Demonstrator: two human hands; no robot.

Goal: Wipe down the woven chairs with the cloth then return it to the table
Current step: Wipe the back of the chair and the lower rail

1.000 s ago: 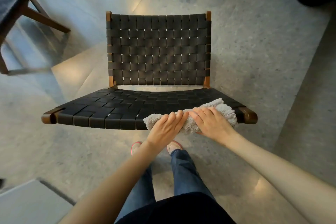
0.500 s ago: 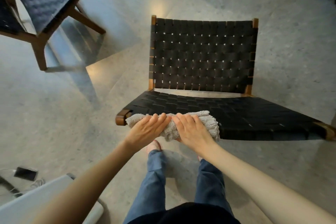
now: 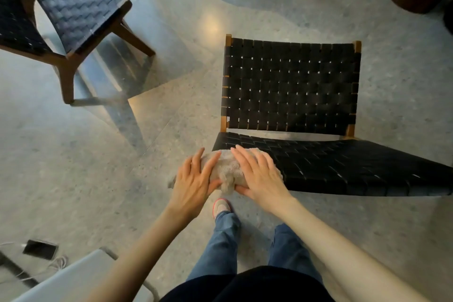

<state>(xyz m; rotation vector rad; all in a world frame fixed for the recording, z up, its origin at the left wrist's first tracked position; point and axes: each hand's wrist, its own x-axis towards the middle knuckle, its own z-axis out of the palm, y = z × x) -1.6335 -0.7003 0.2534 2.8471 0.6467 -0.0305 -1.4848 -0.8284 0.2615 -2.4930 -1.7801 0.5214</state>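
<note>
Straight-fingered, the left hand (image 3: 193, 180) and right hand (image 3: 261, 175) press the cloth (image 3: 229, 167) on the woven chair's (image 3: 343, 167) near-left seat corner; the seat stretches right

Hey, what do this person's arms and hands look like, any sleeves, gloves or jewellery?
Both forearms are bare to the frame edge; no sleeves show. The left hand and right hand wear no visible gloves, rings or watch.
</note>
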